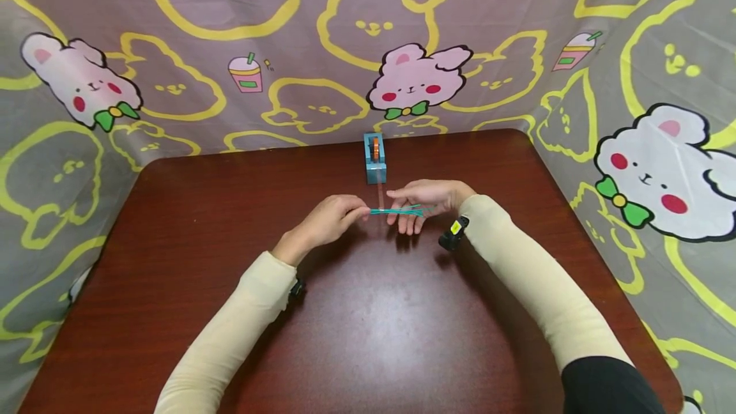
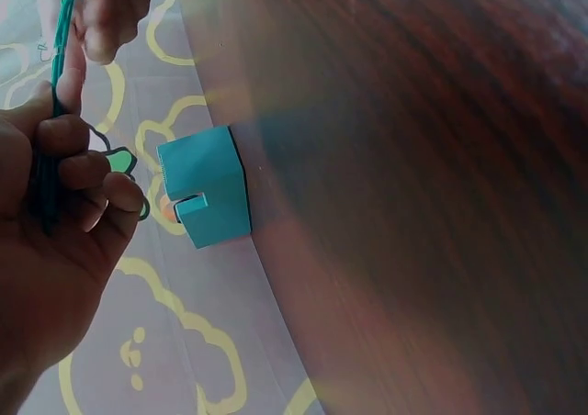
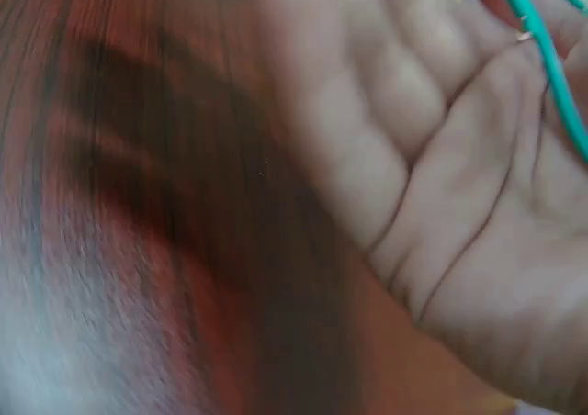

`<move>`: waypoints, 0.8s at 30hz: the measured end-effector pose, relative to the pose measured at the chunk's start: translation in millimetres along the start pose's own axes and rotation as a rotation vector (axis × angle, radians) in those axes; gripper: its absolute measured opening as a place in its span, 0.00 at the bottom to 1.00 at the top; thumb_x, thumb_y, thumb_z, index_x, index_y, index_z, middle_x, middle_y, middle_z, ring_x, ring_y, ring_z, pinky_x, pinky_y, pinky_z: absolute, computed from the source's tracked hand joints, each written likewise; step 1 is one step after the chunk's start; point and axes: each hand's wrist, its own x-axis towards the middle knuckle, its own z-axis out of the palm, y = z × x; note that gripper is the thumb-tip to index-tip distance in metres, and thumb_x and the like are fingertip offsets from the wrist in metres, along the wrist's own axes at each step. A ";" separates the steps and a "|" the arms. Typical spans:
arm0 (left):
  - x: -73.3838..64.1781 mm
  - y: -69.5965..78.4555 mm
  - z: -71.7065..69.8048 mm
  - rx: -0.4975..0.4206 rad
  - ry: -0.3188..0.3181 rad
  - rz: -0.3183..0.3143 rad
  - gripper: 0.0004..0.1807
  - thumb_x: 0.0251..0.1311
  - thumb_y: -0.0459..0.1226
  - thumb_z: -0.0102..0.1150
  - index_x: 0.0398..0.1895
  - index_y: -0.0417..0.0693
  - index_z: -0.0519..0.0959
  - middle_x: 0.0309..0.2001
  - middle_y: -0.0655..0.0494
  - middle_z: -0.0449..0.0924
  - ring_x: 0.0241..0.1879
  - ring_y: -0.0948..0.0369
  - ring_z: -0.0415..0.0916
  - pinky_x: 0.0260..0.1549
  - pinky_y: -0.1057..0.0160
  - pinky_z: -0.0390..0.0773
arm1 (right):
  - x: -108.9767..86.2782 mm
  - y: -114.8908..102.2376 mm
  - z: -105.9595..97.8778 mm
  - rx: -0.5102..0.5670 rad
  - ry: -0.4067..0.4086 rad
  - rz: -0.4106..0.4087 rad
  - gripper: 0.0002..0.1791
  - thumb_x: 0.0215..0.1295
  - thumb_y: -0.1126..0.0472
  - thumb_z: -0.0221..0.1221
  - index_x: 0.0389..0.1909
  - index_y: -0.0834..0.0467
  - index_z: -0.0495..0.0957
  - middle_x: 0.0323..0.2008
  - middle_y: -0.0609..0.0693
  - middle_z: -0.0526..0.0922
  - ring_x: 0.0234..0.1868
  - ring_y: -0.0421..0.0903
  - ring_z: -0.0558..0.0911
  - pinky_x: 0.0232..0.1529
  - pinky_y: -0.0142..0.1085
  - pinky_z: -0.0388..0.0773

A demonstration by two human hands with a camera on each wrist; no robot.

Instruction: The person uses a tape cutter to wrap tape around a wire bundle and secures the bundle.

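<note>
My left hand [image 1: 330, 219] pinches one end of a bundle of thin teal-green wires [image 1: 397, 211], held level above the table. In the left wrist view the bundle [image 2: 61, 66] runs through the curled fingers and out past the thumb. My right hand [image 1: 422, 200] is at the bundle's free, slightly spread end, its fingers extended and its palm turned upward. The right wrist view shows the open palm [image 3: 441, 185] with green strands [image 3: 551, 57] across the finger side. A clear tape strip [image 1: 380, 193] runs from the blue tape dispenser [image 1: 376, 171] toward the bundle.
The dispenser, with an orange core, stands near the far edge of the dark red-brown wooden table [image 1: 368, 324]. Patterned cloth [image 1: 310, 37] with bunny drawings hangs behind and along the sides of the table.
</note>
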 end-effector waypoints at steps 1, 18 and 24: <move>0.1 -0.5 0.2 0.001 0.003 0.006 0.14 0.75 0.39 0.54 0.35 0.41 0.84 0.34 0.51 0.83 0.33 0.60 0.73 0.39 0.58 0.74 | 0.9 1.9 -0.6 0.017 -0.025 -0.014 0.33 0.82 0.46 0.39 0.51 0.74 0.78 0.32 0.61 0.86 0.31 0.52 0.86 0.36 0.42 0.83; -1.8 -3.6 -0.4 0.014 0.017 0.022 0.13 0.74 0.40 0.55 0.37 0.43 0.86 0.35 0.52 0.84 0.36 0.62 0.75 0.42 0.58 0.76 | -0.5 4.9 -0.9 0.076 -0.172 -0.152 0.17 0.80 0.63 0.47 0.46 0.75 0.77 0.22 0.52 0.82 0.24 0.45 0.82 0.24 0.34 0.79; -1.5 -3.4 -1.2 0.021 0.022 0.023 0.13 0.73 0.40 0.56 0.42 0.43 0.87 0.36 0.51 0.84 0.36 0.63 0.76 0.42 0.59 0.77 | -7.7 -6.1 0.6 0.005 -0.139 -0.137 0.18 0.80 0.63 0.49 0.48 0.78 0.75 0.22 0.51 0.79 0.22 0.44 0.80 0.27 0.37 0.79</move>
